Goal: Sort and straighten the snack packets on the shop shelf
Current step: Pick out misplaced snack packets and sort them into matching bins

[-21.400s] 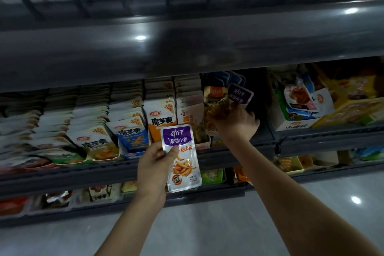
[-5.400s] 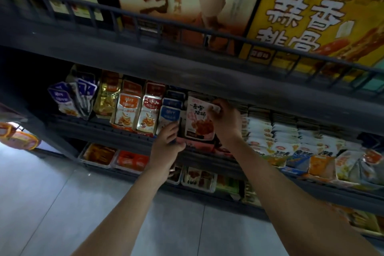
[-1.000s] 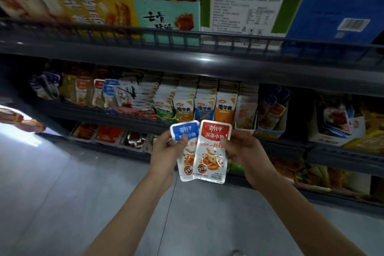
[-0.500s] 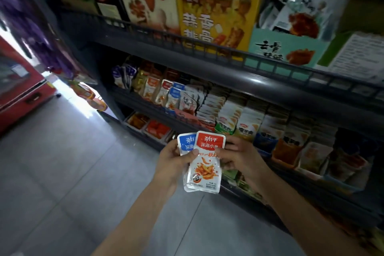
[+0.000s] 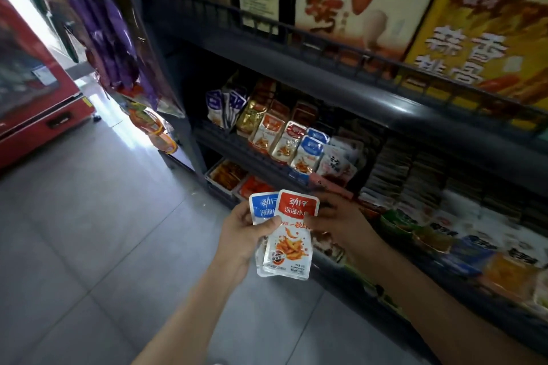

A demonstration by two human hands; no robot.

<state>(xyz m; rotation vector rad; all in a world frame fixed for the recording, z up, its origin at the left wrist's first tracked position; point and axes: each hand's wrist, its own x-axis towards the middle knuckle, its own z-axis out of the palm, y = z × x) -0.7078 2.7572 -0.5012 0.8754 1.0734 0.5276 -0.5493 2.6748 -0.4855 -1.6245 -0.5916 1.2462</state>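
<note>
Red-topped packet point(image 5: 292, 231) overlaps a blue-topped packet point(image 5: 261, 209), left hand point(image 5: 243, 234) and right hand point(image 5: 341, 224) fingers pinching both; the view has swung left within a second, matching red and blue rows point(image 5: 296, 142) on the shelf point(image 5: 237, 148) now ahead; restocking looks imminent.

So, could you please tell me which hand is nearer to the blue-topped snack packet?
Left. The left hand grips the blue-topped snack packet directly; the right hand holds the red-topped packet overlapping it.
</note>
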